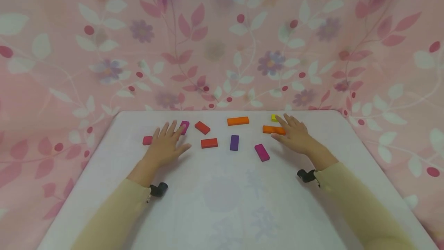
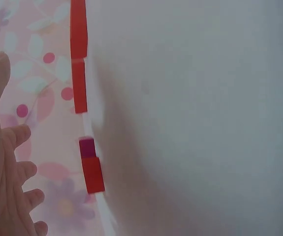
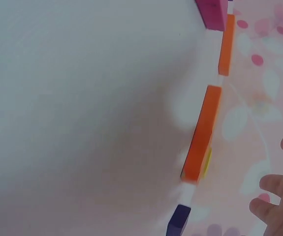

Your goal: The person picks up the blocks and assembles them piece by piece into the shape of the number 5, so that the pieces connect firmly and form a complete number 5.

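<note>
In the head view my left hand (image 1: 163, 147) has its fingers spread over the left of the table, holding nothing. A pinkish-red block (image 1: 147, 140) lies left of it, and a magenta block (image 1: 185, 127) shows beyond its fingertips. Two red blocks, one farther back (image 1: 202, 127) and one nearer (image 1: 209, 143), lie to its right. My right hand (image 1: 294, 136), also spread and holding nothing, partly covers an orange block (image 1: 272, 129) and a yellow block (image 1: 274, 118). A second magenta block (image 1: 261, 152) sits to its left. The right wrist view adds a dark purple block (image 3: 178, 221).
Between the hands lie another orange block (image 1: 237, 121) and a purple block (image 1: 234, 142). They rest on a white table (image 1: 222, 196) with rounded far corners. Pink floral cloth (image 1: 222, 41) hangs behind and at both sides. Each wrist wears a small black camera (image 1: 159, 189).
</note>
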### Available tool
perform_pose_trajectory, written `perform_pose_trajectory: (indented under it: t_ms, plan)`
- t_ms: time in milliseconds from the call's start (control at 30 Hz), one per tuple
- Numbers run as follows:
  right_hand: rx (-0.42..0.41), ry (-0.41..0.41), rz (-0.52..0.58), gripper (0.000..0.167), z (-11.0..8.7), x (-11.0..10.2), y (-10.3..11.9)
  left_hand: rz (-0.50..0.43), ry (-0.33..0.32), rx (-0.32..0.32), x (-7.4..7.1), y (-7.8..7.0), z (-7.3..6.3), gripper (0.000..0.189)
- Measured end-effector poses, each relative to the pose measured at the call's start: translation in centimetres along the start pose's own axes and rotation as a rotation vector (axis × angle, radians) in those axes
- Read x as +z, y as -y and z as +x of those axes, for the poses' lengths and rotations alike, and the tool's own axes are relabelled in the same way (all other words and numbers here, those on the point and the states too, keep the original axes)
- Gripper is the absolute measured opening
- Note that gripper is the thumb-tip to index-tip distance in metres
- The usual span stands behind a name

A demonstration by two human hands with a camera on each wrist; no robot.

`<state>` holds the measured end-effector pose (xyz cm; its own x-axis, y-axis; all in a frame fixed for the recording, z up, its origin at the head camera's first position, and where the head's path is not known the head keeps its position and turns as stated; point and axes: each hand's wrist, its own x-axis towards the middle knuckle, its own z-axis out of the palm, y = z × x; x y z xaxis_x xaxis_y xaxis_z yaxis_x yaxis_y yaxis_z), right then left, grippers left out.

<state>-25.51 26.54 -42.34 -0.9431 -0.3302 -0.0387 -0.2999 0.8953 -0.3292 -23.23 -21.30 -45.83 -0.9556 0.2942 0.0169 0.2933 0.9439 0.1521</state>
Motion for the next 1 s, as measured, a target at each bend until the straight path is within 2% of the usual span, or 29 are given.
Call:
perform_pose_trajectory:
  t_ms: [367, 533, 800, 1000]
  plan:
    - [-0.060, 0.027, 0.085, 0.083, 2.0, 1.1, 1.9, -0.084, -0.021, 0.023, 0.6, -2.2, 1.6, 0.084]
    - [-0.052, 0.046, 0.100, 0.082, 3.2, 1.3, 2.7, -0.092, -0.047, 0.028, 0.9, -2.8, 2.5, 0.082]
    - [-0.050, 0.054, 0.151, 0.083, 5.2, 1.9, 4.1, -0.119, -0.035, -0.008, 1.1, -4.1, 4.5, 0.081]
    - [-0.041, 0.070, 0.167, 0.086, 6.4, 2.4, 4.4, -0.123, -0.001, -0.028, 1.1, -5.2, 5.9, 0.080]
